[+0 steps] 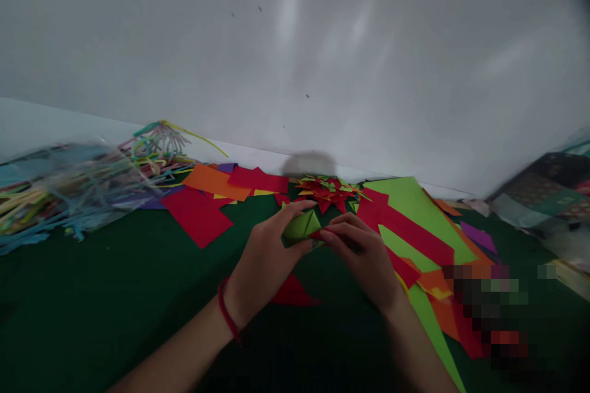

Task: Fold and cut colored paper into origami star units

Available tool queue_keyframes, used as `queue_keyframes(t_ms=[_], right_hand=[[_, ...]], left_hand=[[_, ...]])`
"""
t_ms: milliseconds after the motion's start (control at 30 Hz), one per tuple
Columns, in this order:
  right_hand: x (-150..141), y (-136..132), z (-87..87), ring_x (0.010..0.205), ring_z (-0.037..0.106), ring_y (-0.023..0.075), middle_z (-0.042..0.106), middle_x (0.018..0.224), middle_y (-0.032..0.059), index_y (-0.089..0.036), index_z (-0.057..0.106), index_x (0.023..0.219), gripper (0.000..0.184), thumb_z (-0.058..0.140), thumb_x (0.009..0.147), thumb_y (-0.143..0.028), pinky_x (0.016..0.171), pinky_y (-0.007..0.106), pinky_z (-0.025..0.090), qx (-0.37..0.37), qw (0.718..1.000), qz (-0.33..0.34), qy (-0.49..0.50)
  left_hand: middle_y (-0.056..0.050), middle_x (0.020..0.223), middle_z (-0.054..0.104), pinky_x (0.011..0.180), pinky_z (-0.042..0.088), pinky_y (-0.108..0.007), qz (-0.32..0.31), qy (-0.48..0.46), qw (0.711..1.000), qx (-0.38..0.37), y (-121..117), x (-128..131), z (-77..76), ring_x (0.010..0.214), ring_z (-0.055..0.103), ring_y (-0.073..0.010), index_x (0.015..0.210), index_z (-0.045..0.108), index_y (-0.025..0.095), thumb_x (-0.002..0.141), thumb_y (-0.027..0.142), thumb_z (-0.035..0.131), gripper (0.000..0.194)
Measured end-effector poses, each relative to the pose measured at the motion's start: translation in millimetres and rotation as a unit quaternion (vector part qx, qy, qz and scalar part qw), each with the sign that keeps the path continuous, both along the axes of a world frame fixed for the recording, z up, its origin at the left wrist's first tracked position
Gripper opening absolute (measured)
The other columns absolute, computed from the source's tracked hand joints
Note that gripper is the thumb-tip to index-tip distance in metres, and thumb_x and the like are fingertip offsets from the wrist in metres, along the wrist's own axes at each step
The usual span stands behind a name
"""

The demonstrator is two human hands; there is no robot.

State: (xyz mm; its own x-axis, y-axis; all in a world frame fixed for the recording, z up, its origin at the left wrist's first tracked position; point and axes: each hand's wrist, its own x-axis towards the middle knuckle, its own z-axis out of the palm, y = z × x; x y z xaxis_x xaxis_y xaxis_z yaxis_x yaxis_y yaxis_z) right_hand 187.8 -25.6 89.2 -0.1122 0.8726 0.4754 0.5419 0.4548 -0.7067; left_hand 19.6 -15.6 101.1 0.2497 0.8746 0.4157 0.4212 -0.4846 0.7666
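Observation:
A small folded piece of green paper (302, 227) is held over the dark green table (115, 295) between both my hands. My left hand (265, 261), with a red cord round the wrist, pinches its left side with thumb and fingers. My right hand (364, 255) is closed on its right end, where a bit of red paper shows at the fingertips. Just behind the hands lies a spiky red and green folded paper shape (329, 190). A red paper scrap (292, 291) lies under my left hand.
Loose sheets of red (196, 215), orange (214, 181) and light green paper (415, 209) cover the table near the white wall. A clear bag of coloured pipe cleaners (69, 190) lies at the left. A dark patterned object (544, 190) sits at the right.

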Motion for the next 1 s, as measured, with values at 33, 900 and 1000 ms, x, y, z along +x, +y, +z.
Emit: queue_keyframes(t_ms=[33,900,1000], right_hand=[[0.3,-0.7,0.4,0.078,0.058,0.0151,0.06,0.085,0.0033,-0.022,0.066,0.081,0.008,0.061,0.077,-0.027,0.068,0.028,0.049,-0.006,1.0,0.017,0.008],[9.7,-14.5,12.1,0.102,0.055,0.0232,0.06,0.103,0.0055,-0.026,0.061,0.095,0.022,0.049,0.082,-0.013,0.086,0.047,0.046,0.155,0.98,0.027,0.124],[16.6,-11.0,13.2,0.1,0.054,0.0218,0.057,0.104,0.006,-0.027,0.062,0.099,0.022,0.057,0.079,-0.02,0.083,0.041,0.048,0.105,0.991,0.036,0.073]], left_hand=[[0.002,0.096,0.063,0.077,0.049,-0.029,0.004,-0.012,1.0,-0.01,-1.0,-0.5,1.2,0.086,0.06,-0.0158,0.114,0.048,0.031,0.072,0.014,0.063,0.048],[-0.006,0.093,0.066,0.07,0.05,-0.027,-0.024,-0.342,0.903,-0.26,13.2,-9.3,-1.6,0.082,0.062,-0.0171,0.097,0.058,0.016,0.071,0.029,0.065,0.03],[-0.005,0.09,0.066,0.069,0.049,-0.025,-0.041,-0.308,0.914,-0.26,8.7,-8.0,2.9,0.08,0.062,-0.0156,0.094,0.059,0.016,0.07,0.029,0.065,0.027]])
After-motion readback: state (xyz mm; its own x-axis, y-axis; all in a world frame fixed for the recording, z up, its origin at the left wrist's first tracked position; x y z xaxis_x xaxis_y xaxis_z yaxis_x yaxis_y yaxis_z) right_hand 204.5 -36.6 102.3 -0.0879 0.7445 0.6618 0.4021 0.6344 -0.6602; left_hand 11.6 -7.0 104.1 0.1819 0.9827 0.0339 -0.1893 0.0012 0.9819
